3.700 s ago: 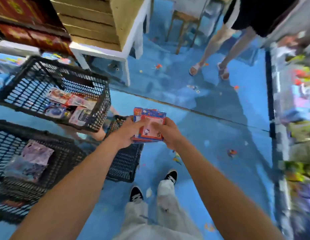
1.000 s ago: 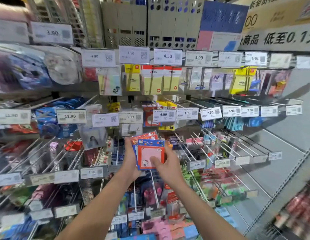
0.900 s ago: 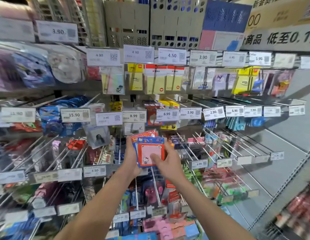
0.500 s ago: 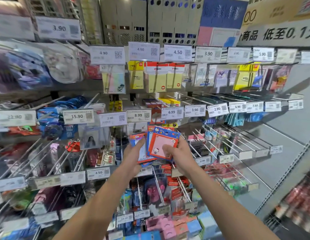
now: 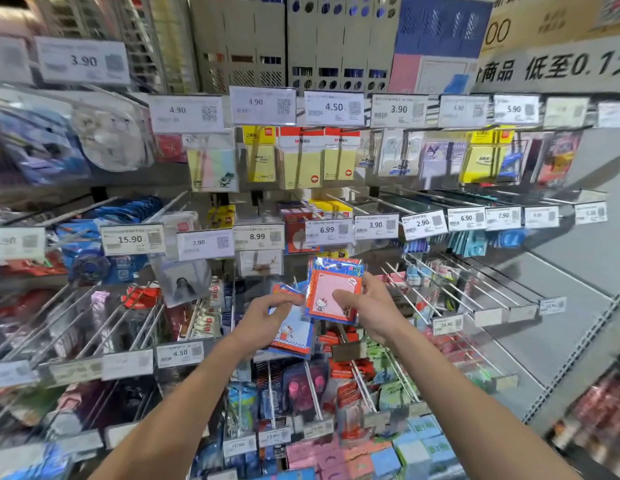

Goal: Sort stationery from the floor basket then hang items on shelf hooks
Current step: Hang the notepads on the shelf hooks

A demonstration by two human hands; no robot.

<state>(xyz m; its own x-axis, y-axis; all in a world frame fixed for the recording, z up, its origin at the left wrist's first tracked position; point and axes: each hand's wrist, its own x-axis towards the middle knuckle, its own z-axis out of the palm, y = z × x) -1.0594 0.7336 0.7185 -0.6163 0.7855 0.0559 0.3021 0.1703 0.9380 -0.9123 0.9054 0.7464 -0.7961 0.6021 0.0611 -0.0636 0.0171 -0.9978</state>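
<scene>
My right hand (image 5: 371,306) pinches one pink sticky-note pack (image 5: 333,289) with a red and blue border and a cat figure, held upright in front of the shelf. My left hand (image 5: 267,317) grips the remaining small stack of similar packs (image 5: 294,334), lower and to the left. Both hands are in front of the shelf hooks (image 5: 436,299) of the middle rows. The pack in my right hand sits just below the 6.99 price tag (image 5: 327,231). The floor basket is out of view.
The shelf wall holds rows of metal hooks with hanging stationery and price tags. Yellow sticky-note packs (image 5: 301,161) hang above. Several hooks at right (image 5: 492,285) are bare. Grey file holders (image 5: 301,39) stand on top. Boxed goods (image 5: 353,455) fill the bottom.
I turned from the floor baskets to the shelf. In the last second my right hand pulled one pack off the stack, up and to the right; my left keeps the others.
</scene>
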